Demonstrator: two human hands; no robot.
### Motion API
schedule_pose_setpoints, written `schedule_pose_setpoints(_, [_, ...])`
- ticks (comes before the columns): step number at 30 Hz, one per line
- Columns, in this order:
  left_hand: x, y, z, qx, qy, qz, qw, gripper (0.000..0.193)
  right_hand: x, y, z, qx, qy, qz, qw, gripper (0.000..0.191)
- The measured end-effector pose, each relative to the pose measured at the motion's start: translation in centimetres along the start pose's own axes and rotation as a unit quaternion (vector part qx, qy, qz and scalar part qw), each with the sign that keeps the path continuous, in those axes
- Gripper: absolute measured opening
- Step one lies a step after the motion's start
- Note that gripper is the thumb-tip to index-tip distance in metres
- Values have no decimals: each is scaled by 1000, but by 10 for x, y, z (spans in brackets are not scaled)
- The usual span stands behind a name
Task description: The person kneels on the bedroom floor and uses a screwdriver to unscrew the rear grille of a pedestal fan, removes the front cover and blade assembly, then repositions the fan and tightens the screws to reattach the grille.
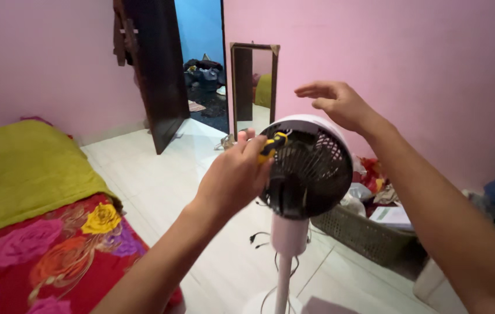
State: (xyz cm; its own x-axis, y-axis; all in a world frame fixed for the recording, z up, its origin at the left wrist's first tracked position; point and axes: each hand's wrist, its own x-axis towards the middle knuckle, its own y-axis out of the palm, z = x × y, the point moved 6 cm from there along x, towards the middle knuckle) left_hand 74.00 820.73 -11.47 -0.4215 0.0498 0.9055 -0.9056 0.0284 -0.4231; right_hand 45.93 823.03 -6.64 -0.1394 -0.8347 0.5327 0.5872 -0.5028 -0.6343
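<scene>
A white standing fan [308, 168] with a dark rear grille stands on a thin pole in the middle of the room, its back turned to me. My left hand [233, 177] grips a yellow-and-black screwdriver [272, 145], whose tip is pressed to the upper left edge of the grille. My right hand [337, 104] hovers just above the top of the fan's housing, fingers spread and pointing left, holding nothing.
A mattress [32, 215] with a green cover and a red flowered sheet lies at the left. A grey basket [361, 229] of clutter sits behind the fan by the pink wall. A mirror [253, 87] leans beside an open dark door [160, 70]. A black cord [259, 239] trails on the white tiles.
</scene>
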Motion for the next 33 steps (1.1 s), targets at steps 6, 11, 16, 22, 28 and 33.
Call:
schedule_pose_setpoints(6, [11, 48, -8, 9, -151, 135, 979, 41, 35, 34, -123, 36, 22, 45, 998, 38])
schedule_pose_setpoints(11, [39, 69, 29, 17, -251, 79, 965, 36, 66, 42, -159, 71, 57, 31, 995, 38])
schedule_pose_setpoints(16, [35, 104, 73, 80, -368, 108, 920, 30, 77, 38, -181, 59, 77, 17, 995, 37])
schedule_pose_setpoints(22, [44, 104, 100, 57, -391, 129, 910, 40, 85, 43, -203, 64, 68, 16, 996, 36])
schedule_pose_setpoints(28, [74, 96, 85, 108, -349, 274, 890, 42, 94, 56, -193, 102, 103, 32, 989, 36])
schedule_pose_setpoints(33, [78, 79, 85, 68, -318, 274, 905, 38, 98, 59, -183, 131, 140, 62, 979, 36])
